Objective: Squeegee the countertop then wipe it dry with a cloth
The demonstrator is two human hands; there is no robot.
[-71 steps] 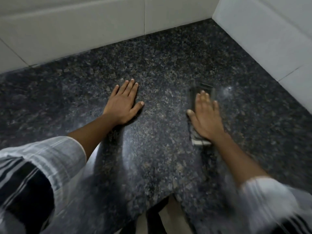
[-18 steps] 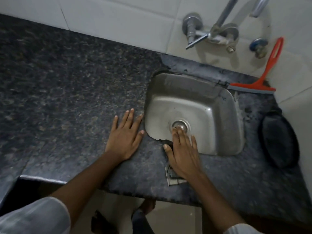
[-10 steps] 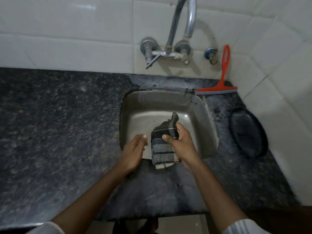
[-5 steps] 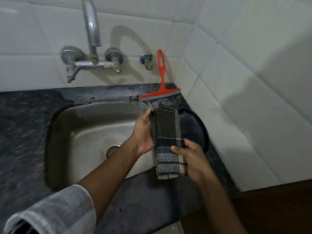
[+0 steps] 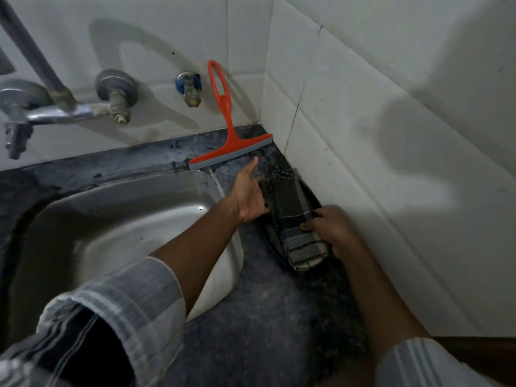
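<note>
A folded dark checked cloth (image 5: 293, 216) lies low over a black round plate (image 5: 272, 238) on the granite countertop (image 5: 251, 317), right of the sink by the side wall. My right hand (image 5: 332, 233) grips the cloth's near end. My left hand (image 5: 250, 194) holds its left edge, with the index finger stretched toward the corner. The orange squeegee (image 5: 226, 129) leans upright against the back wall in the corner, its blade on the counter.
A steel sink (image 5: 111, 233) fills the left of the view. A wall tap (image 5: 50, 107) and a small blue valve (image 5: 188, 89) stick out of the tiled back wall. The white tiled side wall (image 5: 391, 163) stands close on the right.
Both hands have carried the cloth from over the sink to the right and lowered it onto the black plate by the side wall. The view has swung right with them.
</note>
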